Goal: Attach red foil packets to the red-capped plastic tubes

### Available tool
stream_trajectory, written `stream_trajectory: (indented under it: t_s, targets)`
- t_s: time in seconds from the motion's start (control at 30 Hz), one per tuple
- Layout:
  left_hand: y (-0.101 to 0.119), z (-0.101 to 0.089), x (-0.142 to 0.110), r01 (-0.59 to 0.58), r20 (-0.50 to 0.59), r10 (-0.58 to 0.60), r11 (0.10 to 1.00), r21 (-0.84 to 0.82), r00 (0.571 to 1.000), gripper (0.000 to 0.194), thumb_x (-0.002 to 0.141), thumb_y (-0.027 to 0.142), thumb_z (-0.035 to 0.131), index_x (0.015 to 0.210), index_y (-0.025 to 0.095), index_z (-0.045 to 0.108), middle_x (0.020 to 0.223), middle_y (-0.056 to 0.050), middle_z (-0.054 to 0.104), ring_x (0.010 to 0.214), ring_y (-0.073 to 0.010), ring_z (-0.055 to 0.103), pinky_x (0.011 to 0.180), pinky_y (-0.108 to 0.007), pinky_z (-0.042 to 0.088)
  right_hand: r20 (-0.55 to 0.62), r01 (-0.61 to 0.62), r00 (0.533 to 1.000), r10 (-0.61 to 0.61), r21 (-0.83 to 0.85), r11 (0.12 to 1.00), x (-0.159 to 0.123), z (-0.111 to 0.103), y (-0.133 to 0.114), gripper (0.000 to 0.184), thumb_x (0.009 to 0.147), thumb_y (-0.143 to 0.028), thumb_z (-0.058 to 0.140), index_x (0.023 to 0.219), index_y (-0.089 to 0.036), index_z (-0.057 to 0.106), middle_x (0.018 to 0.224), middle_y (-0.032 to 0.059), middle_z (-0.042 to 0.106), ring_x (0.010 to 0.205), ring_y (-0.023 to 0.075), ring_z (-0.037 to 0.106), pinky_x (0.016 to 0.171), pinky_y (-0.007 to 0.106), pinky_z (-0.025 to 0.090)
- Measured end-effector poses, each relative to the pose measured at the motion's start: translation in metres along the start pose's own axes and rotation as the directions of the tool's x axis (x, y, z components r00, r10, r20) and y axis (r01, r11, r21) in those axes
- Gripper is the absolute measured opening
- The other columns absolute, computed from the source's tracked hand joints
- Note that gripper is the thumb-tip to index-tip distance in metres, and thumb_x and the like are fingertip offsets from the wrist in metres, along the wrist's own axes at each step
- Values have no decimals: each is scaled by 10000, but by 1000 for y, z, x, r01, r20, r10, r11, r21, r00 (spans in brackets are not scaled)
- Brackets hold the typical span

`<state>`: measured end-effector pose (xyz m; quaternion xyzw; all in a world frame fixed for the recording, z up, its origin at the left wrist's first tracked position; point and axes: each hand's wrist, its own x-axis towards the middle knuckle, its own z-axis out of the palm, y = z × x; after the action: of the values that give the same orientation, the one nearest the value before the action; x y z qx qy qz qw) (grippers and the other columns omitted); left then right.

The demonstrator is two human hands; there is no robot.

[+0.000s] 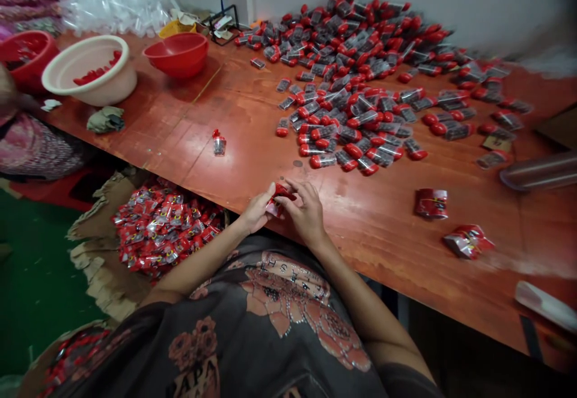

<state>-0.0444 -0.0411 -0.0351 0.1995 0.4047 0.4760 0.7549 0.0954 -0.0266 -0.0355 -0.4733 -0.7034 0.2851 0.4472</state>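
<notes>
Close to the table's front edge, my left hand [258, 210] grips a small red printed packet [276, 204], its thumb along one side. My right hand [307, 210] bends over the same packet, thumb and fingertips closed on its upper right edge. The fingers cover part of the packet, so its contents cannot be made out. Left of my hands, a single clear bottle with a red cap [219, 145] stands on the red-brown table [252, 175]. Beyond my hands lies a big pile of red-capped clear bottles [351, 103] with dark contents.
Two red wrappers, one flat stack [431, 203] and one crumpled [469, 241], lie at right. A white basin [54, 76] and a red bowl [175, 55] stand back left. Below the edge, a cardboard box [97, 275] holds red packets [166, 226]. Another person sits far left.
</notes>
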Motion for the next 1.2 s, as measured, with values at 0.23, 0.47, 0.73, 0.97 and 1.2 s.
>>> stream_trajectory:
  t_s: [0.23,0.47,0.73,0.97,1.2]
  targets:
    - [1,-1,-7,-25,-47,23,998,-52,999,457,860,556,625,1085,167,704,936,-73,733,655,-141,647,537,-253,533,-28,110,993,-111,-20,994,-4,5,-3,124,895,-291,647,988,-276,727,893,48,632,878,232,605,766,403,524]
    - [0,-4,-18,-136,-55,133,990,-45,990,382,804,501,716,1013,182,688,878,-29,701,698,-132,653,568,-215,534,1,487,870,-494,-167,857,-11,14,2,204,906,-112,552,1016,-250,655,996,54,747,1002,219,688,850,376,543]
    - [9,-53,-28,-176,-98,203,956,233,974,494,836,597,608,1113,187,606,925,-60,693,651,-179,687,524,-280,540,-280,-138,936,212,259,956,17,-25,-3,77,899,-300,610,916,-232,577,782,-22,655,604,127,629,518,252,519]
    - [97,-109,33,-345,-64,637,497,796,768,377,789,337,758,1119,165,698,1152,-104,712,1156,-252,615,1003,-357,451,455,-14,863,-220,456,890,21,-26,-64,335,923,-524,552,749,-241,585,543,-53,582,450,105,534,476,247,481]
    - [94,-140,-41,-478,-159,860,413,776,484,402,901,466,609,1192,193,649,1234,-124,684,1179,-230,619,995,-373,473,593,216,757,-275,170,962,19,27,-98,224,965,-319,542,829,-220,690,730,25,705,706,175,630,657,307,509]
